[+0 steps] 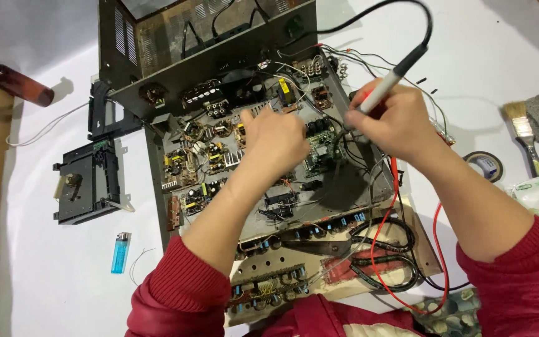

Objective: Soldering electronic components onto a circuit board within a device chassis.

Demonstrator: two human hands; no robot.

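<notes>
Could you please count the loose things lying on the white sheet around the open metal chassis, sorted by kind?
Brown bottle: 1
Blue lighter: 1
Paintbrush: 1
Tape roll: 1
Black drive unit: 1
Total: 5

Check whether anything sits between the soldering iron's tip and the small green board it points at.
Nothing visible does. The right hand holds the soldering iron angled down to the small green board. Loose wires lie beside it, not across. The left hand rests just left of the board, fingertips hidden.
</notes>
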